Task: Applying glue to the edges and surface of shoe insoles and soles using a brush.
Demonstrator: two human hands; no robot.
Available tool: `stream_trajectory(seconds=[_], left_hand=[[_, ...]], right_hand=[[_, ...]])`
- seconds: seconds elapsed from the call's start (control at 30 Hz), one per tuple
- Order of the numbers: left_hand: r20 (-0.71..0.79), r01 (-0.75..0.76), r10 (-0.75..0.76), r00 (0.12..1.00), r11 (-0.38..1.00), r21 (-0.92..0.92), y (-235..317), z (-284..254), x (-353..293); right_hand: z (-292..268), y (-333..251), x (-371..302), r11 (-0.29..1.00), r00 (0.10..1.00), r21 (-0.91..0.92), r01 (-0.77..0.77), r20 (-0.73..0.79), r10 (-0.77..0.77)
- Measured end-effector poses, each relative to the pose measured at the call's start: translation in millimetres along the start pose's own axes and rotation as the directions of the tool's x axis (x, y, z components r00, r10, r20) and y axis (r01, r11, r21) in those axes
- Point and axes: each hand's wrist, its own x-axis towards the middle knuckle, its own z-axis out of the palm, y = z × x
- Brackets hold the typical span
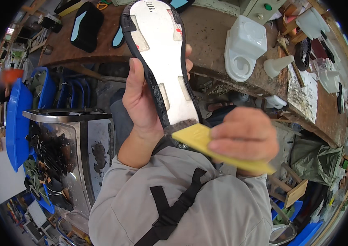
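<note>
- The left hand (139, 100) is clasping a shoe sole (161, 69) by its edges, thumb on one, fingertips on the other, apparently keeping its white face upturned and steady before the person's body.
- The right hand (247, 137) is pinching a flat yellow slab (190, 136), slanting it over the sole's near end, perhaps for reach; whether they are touching is unclear.
- The smooth white face is showing oblong recesses inside a black rim; dark, fuzzy-looking material is crossing the near end.

White sole (166, 67), black edge (157, 96), yellow flat tool (197, 139), grey shirt (235, 205)
</note>
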Motion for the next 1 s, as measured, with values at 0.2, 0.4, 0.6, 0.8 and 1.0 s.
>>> stream_trajectory(seconds=[0.2,0.4,0.6,0.8,1.0], left_hand=[[0.071,0.064,-0.055,0.996,0.989,-0.132,-8.9,10.7,5.1],[0.162,0.148,-0.110,0.981,0.958,-0.245,-29.6,31.0,10.7],[0.413,0.376,-0.196,0.889,0.829,-0.415,-48.3,48.2,-3.6],[0.406,0.439,-0.253,0.878,0.762,-0.476,-62.8,79.7,-17.0],[0.404,0.480,-0.299,0.864,0.731,-0.485,-74.3,89.0,1.6]], right_hand=[[-17.7,-15.6,-25.1,0.980,0.976,0.144,0.134,-0.191,-0.105],[-75.9,-37.1,-59.3,0.893,0.996,0.443,0.085,-0.006,-0.092],[-55.4,-58.0,-104.8,0.784,0.595,0.616,0.070,-0.657,0.463],[-49.1,-68.0,-111.0,0.698,0.373,0.711,0.090,-0.674,0.638],[-57.7,-60.8,-121.6,0.693,0.338,0.720,0.037,-0.662,0.669]])
